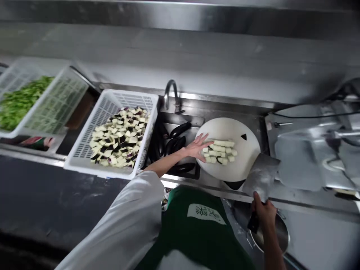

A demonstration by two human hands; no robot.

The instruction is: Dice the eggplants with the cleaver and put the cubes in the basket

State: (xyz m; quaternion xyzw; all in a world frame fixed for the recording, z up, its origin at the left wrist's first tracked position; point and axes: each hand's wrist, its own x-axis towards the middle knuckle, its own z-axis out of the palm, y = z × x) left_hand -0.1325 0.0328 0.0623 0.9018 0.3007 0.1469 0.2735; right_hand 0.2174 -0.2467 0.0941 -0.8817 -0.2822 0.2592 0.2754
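Observation:
On the round white cutting board lie rows of cut eggplant pieces, pale with bits of dark skin. My left hand reaches over the board's left side with its fingers spread, at the left end of these pieces. Off the board's lower right edge, my right hand is closed around the dark handle of a cleaver; its broad blade points away from me. A small dark triangular scrap rests on the board's far part. Whole dark eggplants fill the sink left of the board.
A white plastic basket of eggplant chunks stands left of the sink. Farther left, another basket holds chopped greens. A faucet rises behind the sink. Below my right arm is a metal pot.

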